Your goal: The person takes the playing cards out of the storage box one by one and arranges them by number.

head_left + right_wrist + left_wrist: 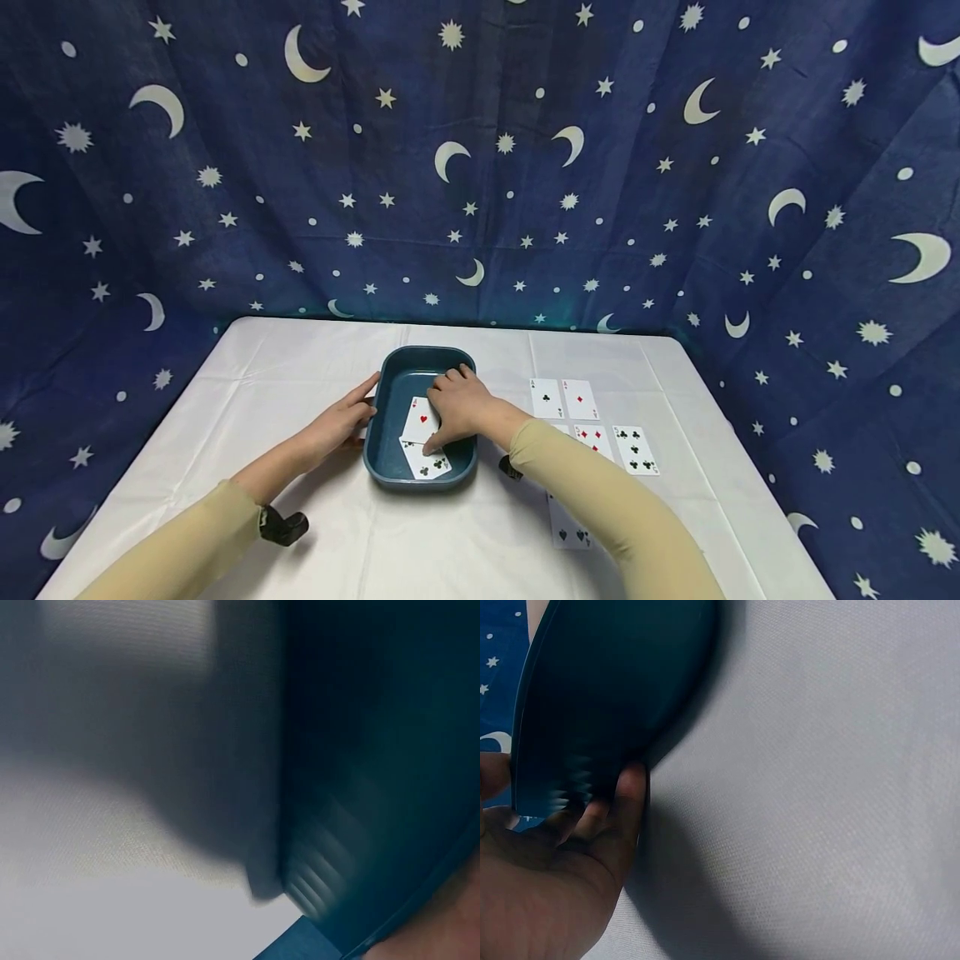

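A dark teal tray (390, 475) stands on the white-covered table. Inside it lie an ace of hearts playing card (420, 417) and a clubs playing card (420, 462), partly overlapping. My right hand (461, 407) reaches into the tray from the right, fingers spread toward the far right wall. Its thumb lies over the clubs card; what is under the palm is hidden. On the left, my left hand (341, 425) touches the tray's outer wall. The left wrist view shows that hand's fingers (630, 795) laid against this wall.
Right of the tray lie several playing cards: an ace of clubs (547, 398), an ace of diamonds (581, 400), another diamonds card (594, 439), a clubs card (636, 450) and a spades card (567, 529). My right sleeve (600, 483) covers part of them. A star-patterned cloth (510, 208) hangs behind.
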A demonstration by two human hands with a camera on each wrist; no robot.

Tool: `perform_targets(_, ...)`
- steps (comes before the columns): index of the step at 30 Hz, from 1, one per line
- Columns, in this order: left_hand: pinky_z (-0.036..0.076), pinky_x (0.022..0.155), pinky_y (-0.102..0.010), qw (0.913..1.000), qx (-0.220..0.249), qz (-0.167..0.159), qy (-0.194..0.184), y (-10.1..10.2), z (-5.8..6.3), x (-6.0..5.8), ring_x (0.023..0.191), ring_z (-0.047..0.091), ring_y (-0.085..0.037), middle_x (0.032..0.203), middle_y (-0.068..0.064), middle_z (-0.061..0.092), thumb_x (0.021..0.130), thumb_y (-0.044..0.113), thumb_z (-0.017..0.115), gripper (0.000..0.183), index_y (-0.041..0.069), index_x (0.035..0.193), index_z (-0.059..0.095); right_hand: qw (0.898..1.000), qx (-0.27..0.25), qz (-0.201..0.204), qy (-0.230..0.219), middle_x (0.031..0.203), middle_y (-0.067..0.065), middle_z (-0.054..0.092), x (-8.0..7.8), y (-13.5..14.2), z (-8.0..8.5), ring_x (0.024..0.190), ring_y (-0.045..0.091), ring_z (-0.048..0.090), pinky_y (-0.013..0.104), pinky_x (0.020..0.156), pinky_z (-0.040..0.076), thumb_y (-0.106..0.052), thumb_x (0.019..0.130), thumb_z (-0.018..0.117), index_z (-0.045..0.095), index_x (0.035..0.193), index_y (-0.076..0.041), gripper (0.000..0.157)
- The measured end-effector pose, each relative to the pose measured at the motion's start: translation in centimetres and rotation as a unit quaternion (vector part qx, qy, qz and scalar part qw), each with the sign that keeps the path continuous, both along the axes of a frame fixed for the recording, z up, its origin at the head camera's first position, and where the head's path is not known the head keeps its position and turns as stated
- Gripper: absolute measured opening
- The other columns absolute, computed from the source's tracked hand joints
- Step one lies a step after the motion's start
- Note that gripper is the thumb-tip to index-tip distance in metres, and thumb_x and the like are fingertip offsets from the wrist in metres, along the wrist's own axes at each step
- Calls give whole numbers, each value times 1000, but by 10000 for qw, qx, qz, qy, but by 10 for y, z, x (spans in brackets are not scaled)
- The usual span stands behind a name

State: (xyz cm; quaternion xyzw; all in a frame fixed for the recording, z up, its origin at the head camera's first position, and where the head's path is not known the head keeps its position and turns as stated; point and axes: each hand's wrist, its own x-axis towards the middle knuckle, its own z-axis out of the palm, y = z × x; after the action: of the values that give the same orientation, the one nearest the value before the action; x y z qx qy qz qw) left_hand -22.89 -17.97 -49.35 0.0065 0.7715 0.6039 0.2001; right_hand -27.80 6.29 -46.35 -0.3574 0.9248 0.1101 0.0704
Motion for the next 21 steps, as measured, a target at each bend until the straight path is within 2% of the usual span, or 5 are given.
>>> perform_targets(8,51,97,-53,10000,13,21,-6,1,1,1,142,38,-43,166,-23,22,102,19,43,71,30,166,14,9999,96,-103,11,142,2,55,-1,-1,-4,134,23,42,51,120,19,-85,71,67,63,140,-18,96)
perform_targets(15,50,98,-55,10000,34,-14,11,1,2,2,142,38,-43,166,-23,21,103,19,42,70,30,166,14,9996,-130,-235,23,139,0,58,-1,-3,-6,132,23,44,49,119,22,-78,72,72,67,135,-21,85)
perform_targets(21,50,98,-55,10000,52,-1,24,1,2,3,140,40,-41,165,-24,23,103,19,43,70,30,166,14,9988,-285,-388,-107,137,0,59,-2,-4,-5,129,22,46,47,117,26,-77,71,75,66,133,-19,85)
